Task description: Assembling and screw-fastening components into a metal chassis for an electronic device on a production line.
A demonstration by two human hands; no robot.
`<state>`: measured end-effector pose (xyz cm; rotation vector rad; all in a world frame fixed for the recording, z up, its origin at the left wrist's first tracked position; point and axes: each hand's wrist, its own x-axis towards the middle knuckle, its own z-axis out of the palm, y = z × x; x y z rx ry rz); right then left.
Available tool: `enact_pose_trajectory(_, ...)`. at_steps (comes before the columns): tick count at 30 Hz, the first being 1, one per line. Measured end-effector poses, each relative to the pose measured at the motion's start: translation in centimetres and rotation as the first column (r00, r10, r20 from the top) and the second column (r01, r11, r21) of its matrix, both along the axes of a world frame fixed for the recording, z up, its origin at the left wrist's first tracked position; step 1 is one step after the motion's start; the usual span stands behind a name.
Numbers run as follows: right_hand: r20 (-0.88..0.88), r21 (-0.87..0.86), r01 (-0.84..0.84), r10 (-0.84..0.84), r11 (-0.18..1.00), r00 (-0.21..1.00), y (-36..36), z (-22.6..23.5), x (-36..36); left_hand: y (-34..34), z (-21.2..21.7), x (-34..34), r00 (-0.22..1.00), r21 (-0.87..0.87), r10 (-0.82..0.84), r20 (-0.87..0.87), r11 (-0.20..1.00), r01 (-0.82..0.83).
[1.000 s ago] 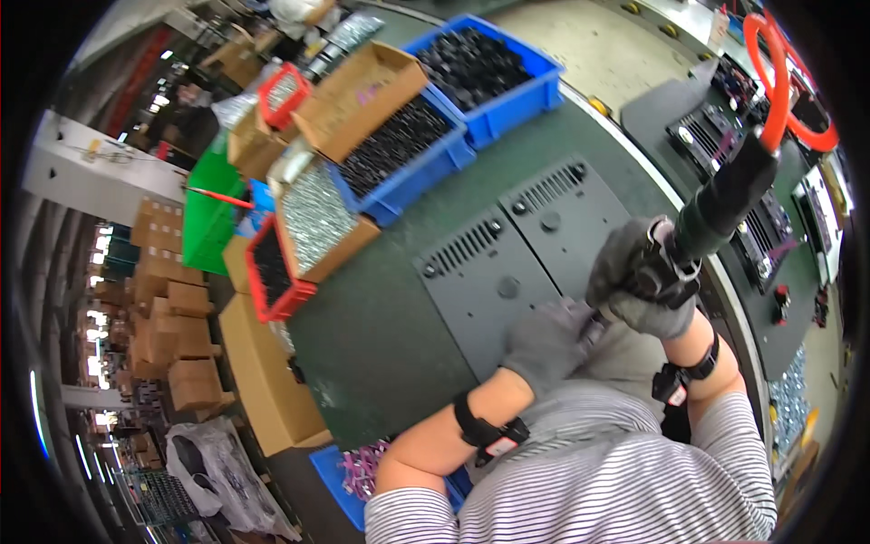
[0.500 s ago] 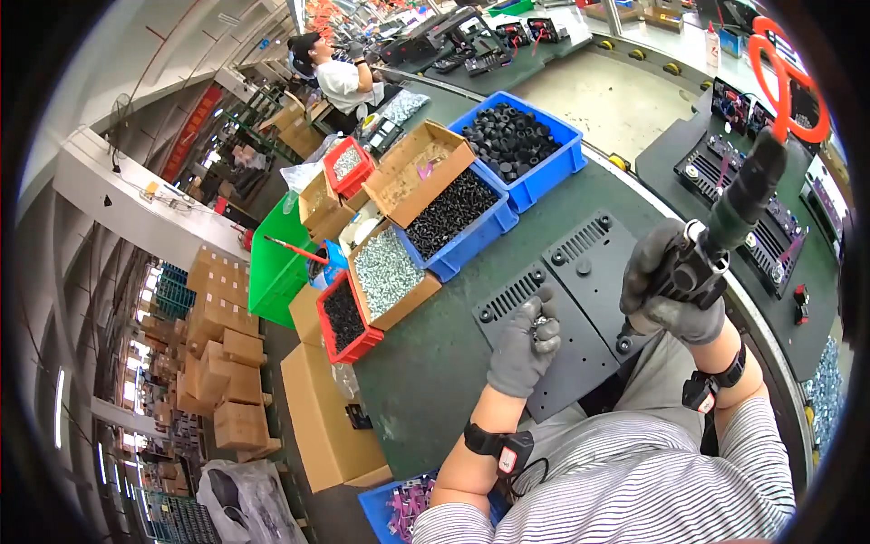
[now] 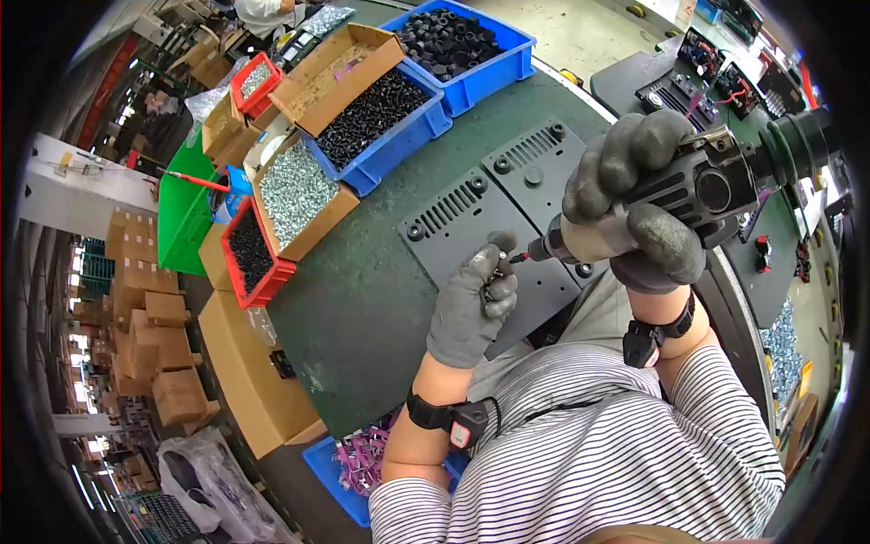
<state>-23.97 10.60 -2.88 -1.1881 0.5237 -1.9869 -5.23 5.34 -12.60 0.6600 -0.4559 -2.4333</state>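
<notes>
My right hand (image 3: 639, 195), in a dark grey glove, is wrapped round a black power screwdriver (image 3: 711, 186). The tool lies nearly level, its bit (image 3: 519, 258) pointing left at the fingertips of my other hand. In my left hand (image 3: 467, 308), gloved too, the fingers are curled round small shiny metal screws (image 3: 498, 272). Under both hands lie two flat black slotted plates, a left plate (image 3: 453, 240) and a right plate (image 3: 544, 186). Round black feet (image 3: 477, 184) sit near their corners. Part of the right plate is hidden by the screwdriver and my glove.
Along the green table (image 3: 353, 299) stand a box of silver screws (image 3: 294, 195), a blue bin of black screws (image 3: 376, 118), a blue bin of black rubber feet (image 3: 449, 41) and a red bin of dark parts (image 3: 249, 249). An open carton (image 3: 245, 381) is at the left.
The screwdriver has swung from upright to nearly level, its bit now at my left fingertips. The whole view has shifted, so the bins appear farther up and left.
</notes>
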Motion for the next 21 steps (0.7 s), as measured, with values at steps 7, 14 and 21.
enact_pose_trajectory(7,0.035,-0.114,-0.053,0.057,0.992,0.998,-0.7,-0.5,0.1,0.0,-0.5,0.7,0.982,0.039,-0.05,-0.182,0.998,0.058)
enact_pose_trajectory(14,-0.046,-0.161,-0.146,0.14,0.976,0.989,-0.8,-1.2,-0.8,0.5,-0.7,-0.1,0.973,0.078,-0.073,-0.218,0.993,0.092)
enact_pose_trajectory(21,0.053,-0.063,-0.006,0.01,0.998,0.999,-0.4,-1.0,-0.5,0.9,-0.2,-0.8,0.98,0.036,-0.105,-0.167,0.993,0.113)
